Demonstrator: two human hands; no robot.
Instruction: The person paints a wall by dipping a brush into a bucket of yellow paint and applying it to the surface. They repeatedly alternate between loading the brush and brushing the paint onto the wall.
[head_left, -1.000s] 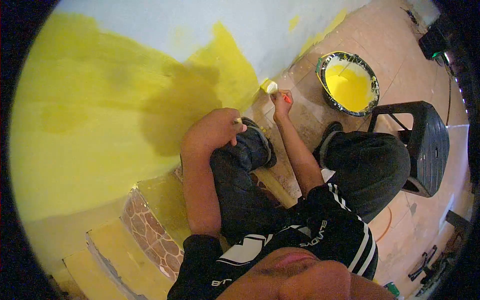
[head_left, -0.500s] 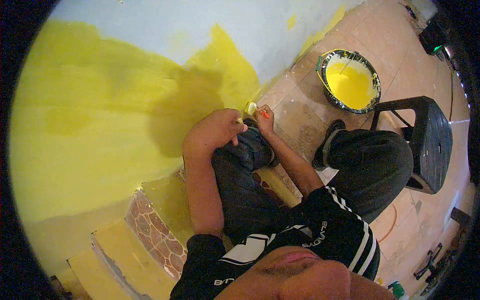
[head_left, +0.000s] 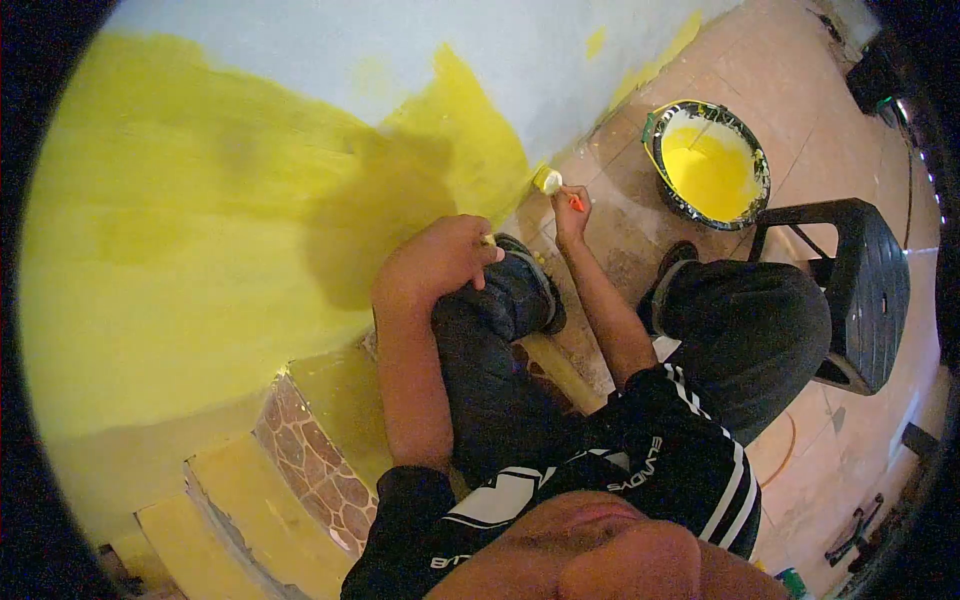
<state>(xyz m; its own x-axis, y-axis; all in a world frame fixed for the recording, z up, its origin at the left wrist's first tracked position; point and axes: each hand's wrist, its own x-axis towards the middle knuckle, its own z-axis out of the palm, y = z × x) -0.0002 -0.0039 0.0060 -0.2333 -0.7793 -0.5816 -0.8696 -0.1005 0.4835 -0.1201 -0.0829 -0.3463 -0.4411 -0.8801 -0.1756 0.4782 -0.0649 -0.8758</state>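
My right hand (head_left: 573,213) is closed around a paintbrush (head_left: 548,180) with an orange handle. Its yellow-coated bristles are at the bottom edge of the wall (head_left: 220,190), where the wall meets the tiled floor. Yellow paint covers the lower wall, with pale blue-white above. My left hand (head_left: 437,258) rests by my bent knee, fingers curled, a small pale-yellow bit showing between them; I cannot tell what it is. Beyond my right hand stands a bucket (head_left: 763,185) of yellow paint, its rim smeared and its yellow handle lying to one side.
A dark plastic stool (head_left: 870,290) stands at the right, close to my leg. Steps (head_left: 240,490) with yellow surfaces and a stone-patterned riser (head_left: 310,460) lie at lower left. Brown floor tiles (head_left: 800,110) extend behind the bucket. Dark objects line the far right edge.
My right hand and the paintbrush have moved up and to the right, along the wall's base, away from my left hand. My left hand stays by the knee.
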